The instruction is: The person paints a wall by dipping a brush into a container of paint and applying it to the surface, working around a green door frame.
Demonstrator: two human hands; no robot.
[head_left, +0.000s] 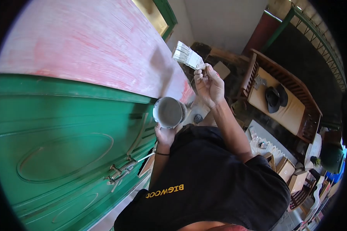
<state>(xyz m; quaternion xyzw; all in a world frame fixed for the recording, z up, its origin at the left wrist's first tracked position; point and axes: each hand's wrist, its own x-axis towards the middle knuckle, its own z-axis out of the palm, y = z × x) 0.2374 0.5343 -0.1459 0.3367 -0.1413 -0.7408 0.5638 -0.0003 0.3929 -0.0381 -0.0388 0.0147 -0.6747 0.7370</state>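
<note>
My right hand [210, 86] is raised, its fingers closed round the handle of a wide paintbrush [189, 56]. White paint coats the brush's bristles, which point up and to the left. Lower down, my left hand [166, 134] grips a round paint pot [169, 112] from below and the side. Greyish-white paint shows inside the pot, and its rim is smeared. Beside both hands stands a wall [88, 46] with streaky white paint over pink. The brush looks apart from the wall's edge, though its exact distance is hard to judge.
A green door [58, 146] with a metal handle [121, 171] stands at my left. To the right is a wooden daybed [277, 107] with a dark hat [275, 98] on its cushion. Cardboard boxes [291, 175] and a lace-covered table [270, 142] crowd the lower right.
</note>
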